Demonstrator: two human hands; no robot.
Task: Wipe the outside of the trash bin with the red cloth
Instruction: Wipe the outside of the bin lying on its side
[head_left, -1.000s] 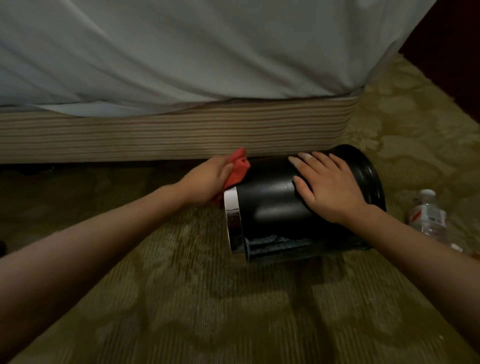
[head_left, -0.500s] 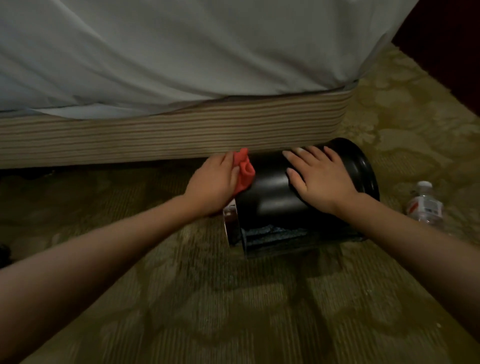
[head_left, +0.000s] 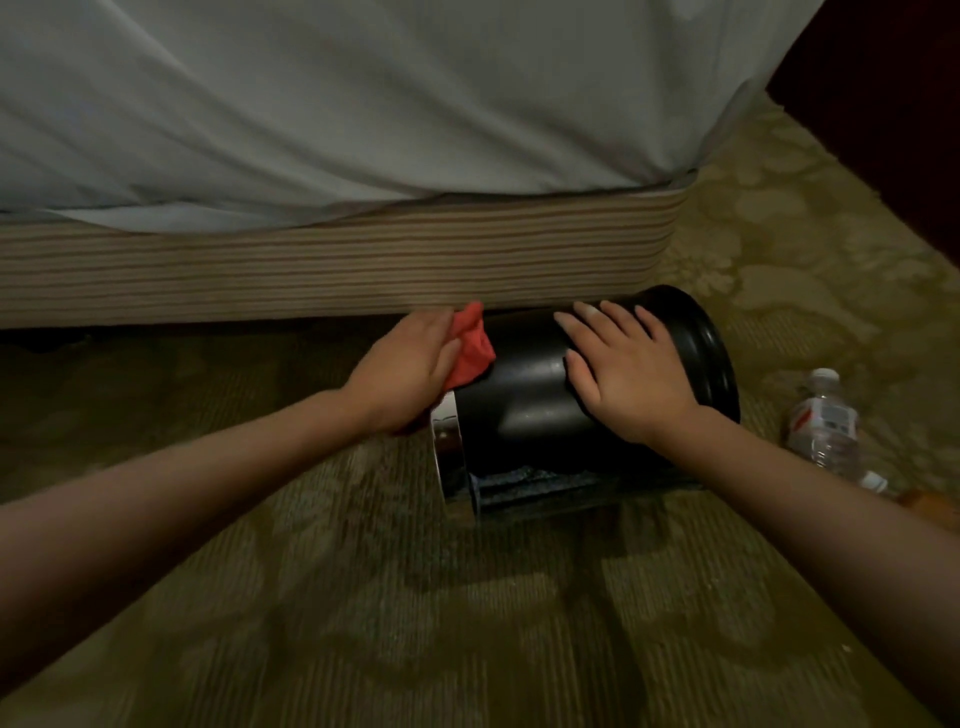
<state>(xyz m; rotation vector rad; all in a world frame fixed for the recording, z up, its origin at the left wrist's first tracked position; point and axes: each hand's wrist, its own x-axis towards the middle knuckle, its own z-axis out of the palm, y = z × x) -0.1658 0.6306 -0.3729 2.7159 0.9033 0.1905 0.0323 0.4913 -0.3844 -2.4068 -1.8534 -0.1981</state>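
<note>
Red cloth (head_left: 470, 348) sits bunched in the left hand (head_left: 410, 369), pinched between thumb and fingers and pressed against the black trash bin (head_left: 535, 395) just past its shiny rim band. The bin lies on its side on the carpet (head_left: 363, 597), under both hands and close beside the bed base (head_left: 311, 265), probably so its wall can be turned and reached all round. The right hand (head_left: 628, 374) lies flat on top, fingers spread and gripping nothing, seemingly to stop the bin rolling, with a water bottle (head_left: 823, 426) outside that wrist.
</note>
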